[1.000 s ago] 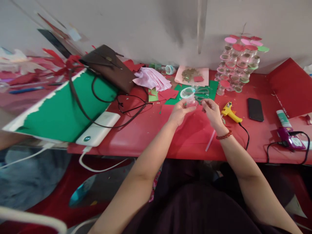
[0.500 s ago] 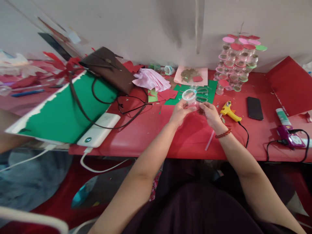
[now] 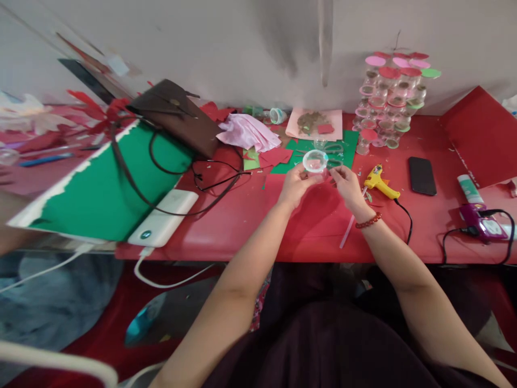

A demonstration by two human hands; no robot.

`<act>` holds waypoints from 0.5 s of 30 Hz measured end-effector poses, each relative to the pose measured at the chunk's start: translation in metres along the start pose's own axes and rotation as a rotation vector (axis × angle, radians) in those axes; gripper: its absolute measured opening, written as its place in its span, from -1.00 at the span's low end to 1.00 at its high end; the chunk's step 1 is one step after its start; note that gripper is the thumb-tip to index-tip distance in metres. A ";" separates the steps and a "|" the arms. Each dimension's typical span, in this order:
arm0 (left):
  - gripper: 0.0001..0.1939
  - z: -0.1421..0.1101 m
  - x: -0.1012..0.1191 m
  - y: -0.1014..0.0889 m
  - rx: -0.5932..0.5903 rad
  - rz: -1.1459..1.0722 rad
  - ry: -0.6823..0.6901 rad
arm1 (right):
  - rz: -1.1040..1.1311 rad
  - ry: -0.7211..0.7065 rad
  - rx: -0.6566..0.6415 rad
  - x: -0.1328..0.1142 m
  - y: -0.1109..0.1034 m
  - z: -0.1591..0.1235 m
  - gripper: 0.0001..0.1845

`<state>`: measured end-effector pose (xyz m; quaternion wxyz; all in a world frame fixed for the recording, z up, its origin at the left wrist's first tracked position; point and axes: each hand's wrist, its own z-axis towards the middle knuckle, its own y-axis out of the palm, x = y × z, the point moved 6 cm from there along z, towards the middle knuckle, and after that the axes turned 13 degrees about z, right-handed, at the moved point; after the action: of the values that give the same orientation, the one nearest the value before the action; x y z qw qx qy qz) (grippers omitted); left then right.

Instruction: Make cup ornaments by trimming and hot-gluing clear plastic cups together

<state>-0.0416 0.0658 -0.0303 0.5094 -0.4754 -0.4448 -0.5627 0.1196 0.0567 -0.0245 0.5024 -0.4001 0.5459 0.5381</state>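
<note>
My left hand is closed around a small clear plastic cup, held above the red table. The cup's wide rim tips up towards me. Close by its right side, my right hand has thumb and fingertips pinched together; whatever they hold is too small to make out. Behind the cup lie scissors on a green sheet. Red paper is spread beneath my hands. To the right of my right hand rests a yellow glue gun, with a glue stick at its back end.
At the back right stands a stack of small clear cups with coloured paper discs. A black phone and a purple extension socket lie to the right. On the left are a brown bag, a white power bank and a green board.
The cup has turned slightly in my left hand, its rim tipping more towards me. My right hand stays beside it with little movement. The whole view has shifted a little.
</note>
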 end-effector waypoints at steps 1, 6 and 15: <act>-0.47 0.000 0.000 -0.001 0.021 0.046 0.014 | -0.025 -0.036 0.021 -0.002 -0.002 0.001 -0.73; -0.57 0.002 0.001 -0.007 0.068 0.237 0.128 | 0.030 -0.068 -0.037 -0.008 -0.005 0.002 -0.60; -0.64 -0.002 -0.008 0.004 -0.013 0.244 0.117 | -0.368 -0.554 -0.285 -0.046 0.014 -0.020 -0.24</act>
<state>-0.0373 0.0643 -0.0388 0.5959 -0.4959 -0.3496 -0.5261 0.1110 0.0335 0.0211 0.6589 -0.3968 0.2274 0.5972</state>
